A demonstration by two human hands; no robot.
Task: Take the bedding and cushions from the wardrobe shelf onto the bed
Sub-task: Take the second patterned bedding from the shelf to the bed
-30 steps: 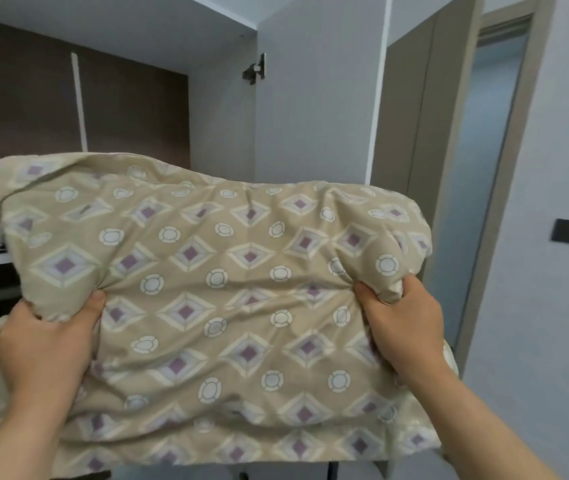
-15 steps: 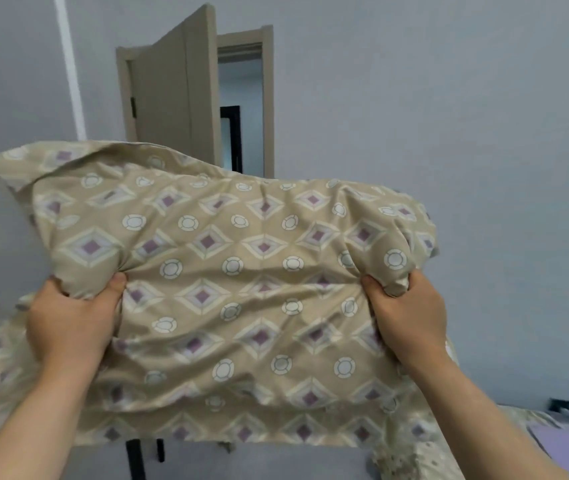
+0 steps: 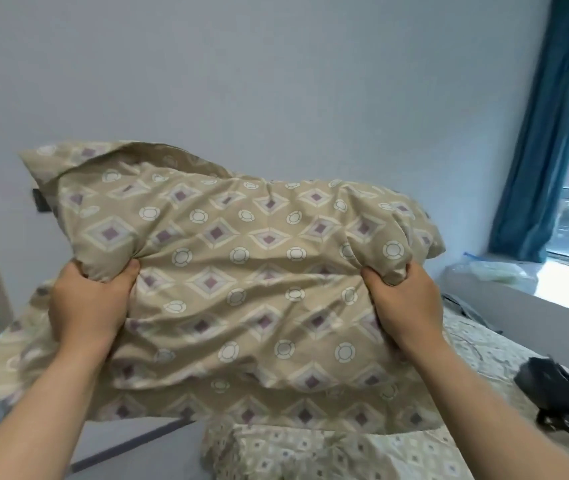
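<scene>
A beige pillow (image 3: pixel 241 271) printed with purple diamonds and white circles hangs in the air in front of me, held at chest height. My left hand (image 3: pixel 85 303) pinches a fold of its cover on the left side. On the right side, my right hand (image 3: pixel 402 303) grips another bunched fold. Below and to the right lies the bed (image 3: pixel 484 348), covered with a pale patterned sheet. A folded piece of matching bedding (image 3: pixel 311 452) rests on it under the pillow. The wardrobe is out of view.
A black bag (image 3: pixel 560 400) lies on the bed at the right. Beyond it are a window sill with a clear plastic bag (image 3: pixel 484 271) and a teal curtain (image 3: pixel 539 133). A plain grey wall fills the background; a door frame edge shows at far left.
The view has swung right, from the open wardrobe past the doorway to the bed and window. Both hands keep the same grip on the pillow, which travelled with them.
</scene>
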